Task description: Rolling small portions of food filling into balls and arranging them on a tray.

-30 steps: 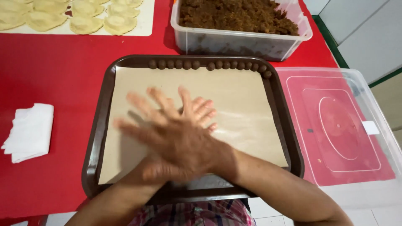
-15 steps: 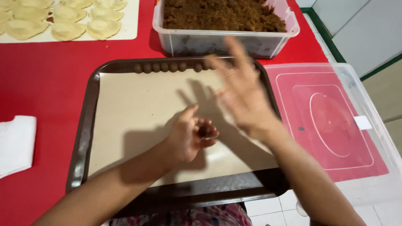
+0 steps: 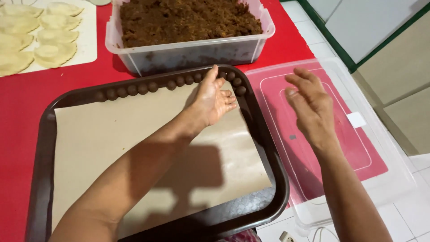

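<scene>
- Head view: left hand [image 3: 210, 101] reaches across the dark brown tray [image 3: 40, 152] to its 1 o'clock corner. Fingers curled near the right end of the row of small brown balls [image 3: 148, 87]. Cannot tell whether the grip encloses a ball; palm faces away.
- Ball row runs along the tray's 12 o'clock edge, just above the tan paper liner [image 3: 112, 134].
- Right hand [image 3: 311, 105] hovers at 3 o'clock of the tray, over the clear lid [image 3: 358, 148]. Grip released, fingers spread, nothing held.
- Clear tub of brown filling [image 3: 188, 20] at 12 o'clock, just beyond the tray.
- Pale folded pastries [image 3: 40, 40] on a board at 11 o'clock.
- Worktop [image 3: 22, 94] covered in red.
</scene>
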